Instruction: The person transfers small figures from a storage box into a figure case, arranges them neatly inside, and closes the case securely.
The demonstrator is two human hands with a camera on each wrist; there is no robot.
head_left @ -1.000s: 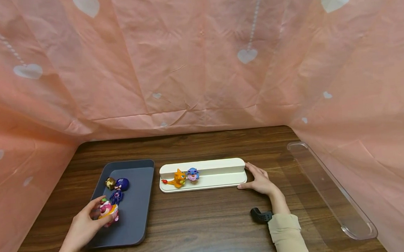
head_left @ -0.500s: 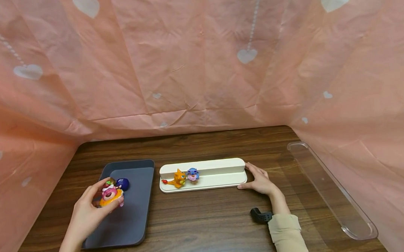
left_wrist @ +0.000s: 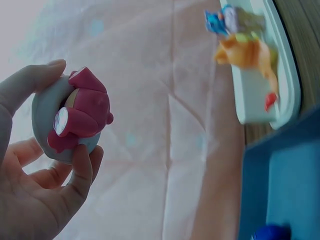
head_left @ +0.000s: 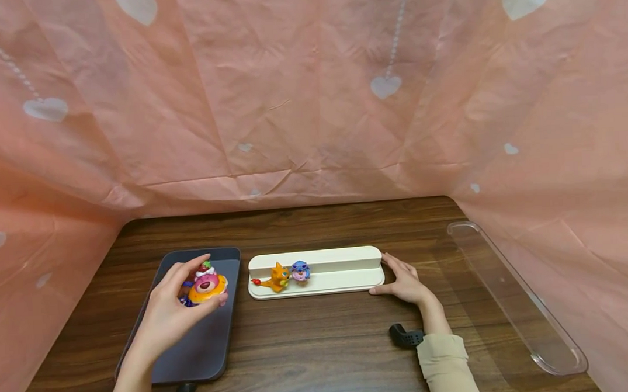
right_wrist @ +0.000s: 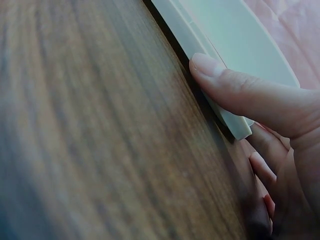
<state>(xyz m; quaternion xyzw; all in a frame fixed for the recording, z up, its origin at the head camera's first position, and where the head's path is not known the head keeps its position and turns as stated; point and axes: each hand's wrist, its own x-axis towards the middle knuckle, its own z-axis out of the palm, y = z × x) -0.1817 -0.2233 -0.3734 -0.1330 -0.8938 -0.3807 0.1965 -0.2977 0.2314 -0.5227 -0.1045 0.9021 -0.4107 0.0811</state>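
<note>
My left hand (head_left: 164, 316) pinches a pink bear figurine (head_left: 207, 287) between thumb and fingers, held up over the dark grey tray (head_left: 207, 355). The bear has a yellow-orange ring around it and a strawberry on top; its pink back (left_wrist: 90, 112) faces the left wrist camera. Around the right end of a white stepped display base (head_left: 344, 278), my right hand (head_left: 407, 284) grips, thumb on the front edge. On the base's left part stand an orange figurine (head_left: 278, 277) with a red-tipped tail and a blue figurine (head_left: 300, 272) with purple glasses.
A clear plastic cover (head_left: 555, 352) lies along the table's right side. Dark blue figurine parts (head_left: 185, 300) show behind my left hand, which hides most of the tray's contents. A pink curtain (head_left: 315, 102) with hearts hangs behind the wooden table (head_left: 310, 348).
My left hand has lifted the bear figurine from the tray's lower left and carried it up and to the right. The right hand and the white base stay put.
</note>
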